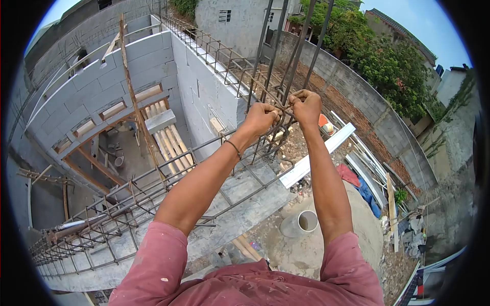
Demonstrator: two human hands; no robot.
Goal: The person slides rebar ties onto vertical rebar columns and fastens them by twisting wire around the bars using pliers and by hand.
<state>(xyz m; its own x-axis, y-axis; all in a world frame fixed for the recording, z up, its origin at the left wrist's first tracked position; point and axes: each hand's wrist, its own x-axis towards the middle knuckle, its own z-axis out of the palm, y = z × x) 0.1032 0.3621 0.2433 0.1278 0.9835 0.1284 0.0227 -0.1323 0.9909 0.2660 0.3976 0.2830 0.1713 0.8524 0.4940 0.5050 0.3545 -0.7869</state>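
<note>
Both arms reach forward to a joint of steel bars [279,97], where upright rods meet the rebar cage [219,51] that lies along the wall top. My left hand [262,118] is closed at the left side of the joint, its fingertips pinched on something too small to make out. On the right side, my right hand [305,107] is also closed, thumb and fingers pressed together near a bar; what they hold cannot be made out. A second rebar cage [127,224] runs from below the joint to the lower left, over a grey concrete ledge [245,186].
Left of the block wall [204,81] is a deep drop into a room with wooden planks [171,145]. Down on the right are a white board [326,153], a round pipe [298,223] and rubble. A boundary wall [357,86] curves behind.
</note>
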